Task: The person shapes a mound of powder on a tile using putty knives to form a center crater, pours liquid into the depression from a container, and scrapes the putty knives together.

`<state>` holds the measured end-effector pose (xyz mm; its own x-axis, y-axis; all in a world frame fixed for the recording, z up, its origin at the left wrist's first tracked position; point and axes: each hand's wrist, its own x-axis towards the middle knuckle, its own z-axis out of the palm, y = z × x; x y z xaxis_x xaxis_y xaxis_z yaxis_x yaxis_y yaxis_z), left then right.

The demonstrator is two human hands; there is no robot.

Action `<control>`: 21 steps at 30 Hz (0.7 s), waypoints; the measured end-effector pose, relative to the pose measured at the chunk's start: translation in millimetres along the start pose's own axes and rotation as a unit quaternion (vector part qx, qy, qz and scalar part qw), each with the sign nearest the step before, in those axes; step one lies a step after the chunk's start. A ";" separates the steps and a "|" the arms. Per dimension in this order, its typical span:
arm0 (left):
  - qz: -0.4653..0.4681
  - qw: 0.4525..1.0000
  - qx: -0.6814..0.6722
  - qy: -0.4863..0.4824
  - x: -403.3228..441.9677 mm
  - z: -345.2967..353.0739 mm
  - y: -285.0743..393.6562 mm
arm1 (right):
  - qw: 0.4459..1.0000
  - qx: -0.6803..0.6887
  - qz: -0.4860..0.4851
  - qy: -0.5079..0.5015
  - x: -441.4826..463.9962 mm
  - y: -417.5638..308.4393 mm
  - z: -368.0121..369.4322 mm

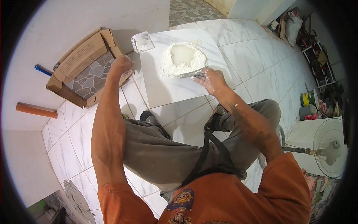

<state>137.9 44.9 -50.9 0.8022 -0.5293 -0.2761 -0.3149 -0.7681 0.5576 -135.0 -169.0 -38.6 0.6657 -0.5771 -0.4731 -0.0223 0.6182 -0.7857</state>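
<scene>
A ring of white powder (169, 67) lies on a large marble-patterned tile, with a pool of cloudy liquid (182, 55) in its middle. My right hand (212, 81) is closed around a putty knife (192, 74), whose blade lies against the near edge of the powder. Over the right end of an open cardboard box (86, 48), my left hand (122, 65) has its fingers curled, with white residue on them. Whatever is inside those fingers, if anything, is hidden. A powder-smeared scraper (142, 42) rests on the tile's far left corner.
The marble-patterned tile (164, 95) lies on the tiled floor between my feet and the wall. Stone-patterned tiles (91, 76) show inside the box. An orange pipe (36, 110) is at the left. A fan (330, 149) and paint buckets (309, 99) stand at the right.
</scene>
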 end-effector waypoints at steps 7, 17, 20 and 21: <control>-0.001 1.000 0.017 0.006 0.5 0.1 0.8 | 0.998 -0.045 0.012 -0.034 16.1 -34.2 3.4; 0.045 0.978 -0.151 -0.135 -34.0 -1.4 44.6 | 0.997 -0.056 0.017 -0.055 35.8 -71.0 13.0; 0.056 0.943 -0.258 -0.202 -77.0 -1.5 81.3 | 0.998 -0.027 0.005 -0.052 32.9 -77.0 16.8; 0.065 0.934 -0.265 -0.232 -87.7 0.6 92.2 | 0.999 -0.017 0.001 -0.047 29.6 -79.8 19.6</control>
<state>38.2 20.3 24.3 0.4297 -0.7989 -0.4208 -0.0001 -0.4660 0.8848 -98.9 -224.9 17.9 0.7331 -0.5219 -0.4361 -0.0475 0.6004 -0.7983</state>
